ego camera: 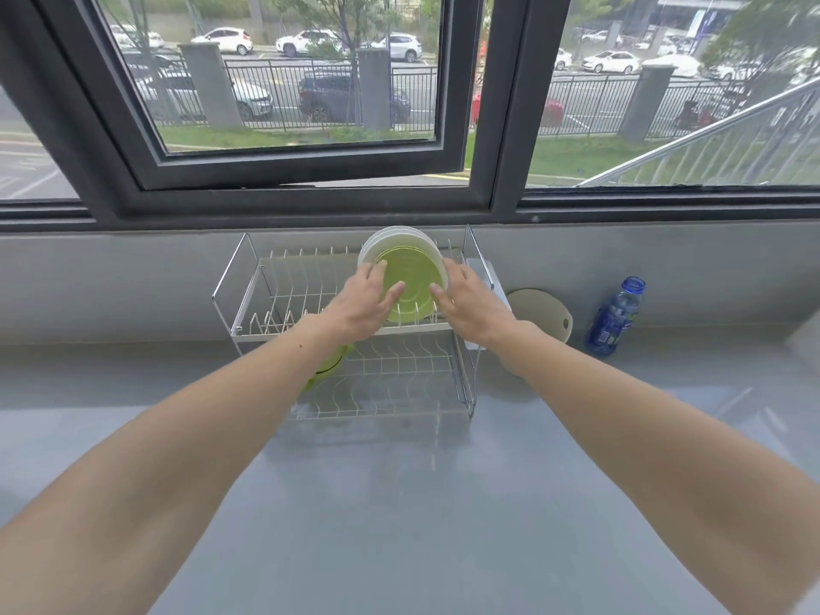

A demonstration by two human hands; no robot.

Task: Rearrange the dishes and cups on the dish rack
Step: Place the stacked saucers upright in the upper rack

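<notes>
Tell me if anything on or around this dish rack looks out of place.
Nothing is spilled or broken. One oddity: the blue bottle on the counter right of the dish rack has no cap. Both hands hold the green plate upright in the top tier.

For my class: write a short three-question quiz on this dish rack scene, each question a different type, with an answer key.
1. True or false: both hands touch the green plate standing on the dish rack's upper tier.
2. Multiple choice: what stands on the counter furthest to the right? A) blue bottle B) kettle C) saucepan
3. Fill in: the green item partly hidden under the left forearm sits on the ____ tier.

Key
1. True: left hand and right hand flank it, fingers on its face.
2. A, the blue bottle.
3. Lower.
</notes>
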